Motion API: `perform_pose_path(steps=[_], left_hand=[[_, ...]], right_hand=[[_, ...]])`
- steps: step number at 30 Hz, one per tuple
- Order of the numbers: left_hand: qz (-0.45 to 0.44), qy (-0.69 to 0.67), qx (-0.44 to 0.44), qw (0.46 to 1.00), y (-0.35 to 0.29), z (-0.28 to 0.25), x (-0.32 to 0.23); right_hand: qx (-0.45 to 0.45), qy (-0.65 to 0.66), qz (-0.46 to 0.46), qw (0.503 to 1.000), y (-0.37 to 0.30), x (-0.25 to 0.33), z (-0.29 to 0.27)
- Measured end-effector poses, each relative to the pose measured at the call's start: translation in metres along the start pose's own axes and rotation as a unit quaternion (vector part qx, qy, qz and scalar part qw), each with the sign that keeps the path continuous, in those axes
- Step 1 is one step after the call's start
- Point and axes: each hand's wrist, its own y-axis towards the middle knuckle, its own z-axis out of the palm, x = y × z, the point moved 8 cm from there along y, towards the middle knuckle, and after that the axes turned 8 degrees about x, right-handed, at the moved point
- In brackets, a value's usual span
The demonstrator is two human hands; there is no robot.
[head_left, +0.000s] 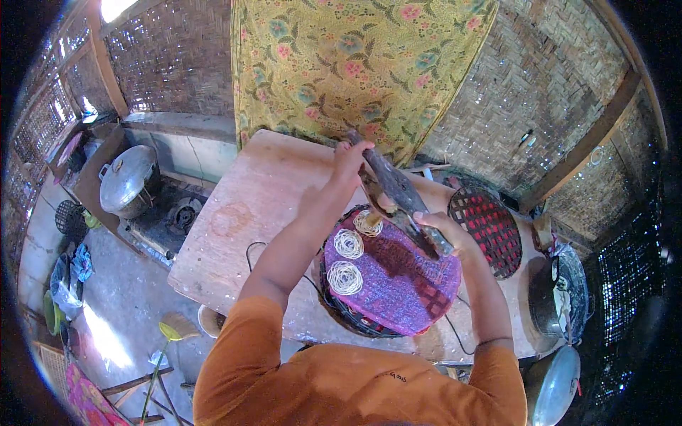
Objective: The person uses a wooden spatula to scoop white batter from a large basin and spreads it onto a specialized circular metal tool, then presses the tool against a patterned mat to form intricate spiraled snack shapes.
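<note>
Both hands hold a dark wooden press [398, 186] made of two long pieces, slanted above a round tray. My left hand [347, 165] is closed around its upper left end. Nearer me, my right hand [443, 231] grips the lower right end. Beneath lies a purple mesh sheet [398, 284] over a round woven tray [328, 302]. Along the sheet's left side sit two pale nests of thin strands, a middle nest [349, 243] and a near nest [345, 277]. A third nest [368, 223] lies under the press, partly hidden by a tan piece.
The wooden table [277, 163] carries another woven tray [486, 231] with red showing through, right of the press. A dark pot [545, 295] stands at the right edge. On the left, a lidded metal pot [129, 181] sits by a stove [183, 215]. A patterned cloth [355, 64] hangs behind.
</note>
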Motion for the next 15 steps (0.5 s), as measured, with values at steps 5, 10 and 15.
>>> perform_pose_path(steps=[5, 10, 15], left_hand=[[0.026, -0.061, -0.012, 0.998, 0.005, 0.006, 0.031], [0.059, 0.022, 0.038, 0.997, 0.016, 0.028, 0.022], [0.066, 0.029, 0.015, 0.997, 0.020, 0.060, 0.013]], right_hand=[[-0.017, -0.008, 0.012, 1.000, 0.009, -0.023, -0.017], [-0.018, -0.013, -0.017, 1.000, 0.021, -0.034, -0.029], [-0.036, 0.030, 0.004, 0.999, -0.016, 0.001, -0.032]])
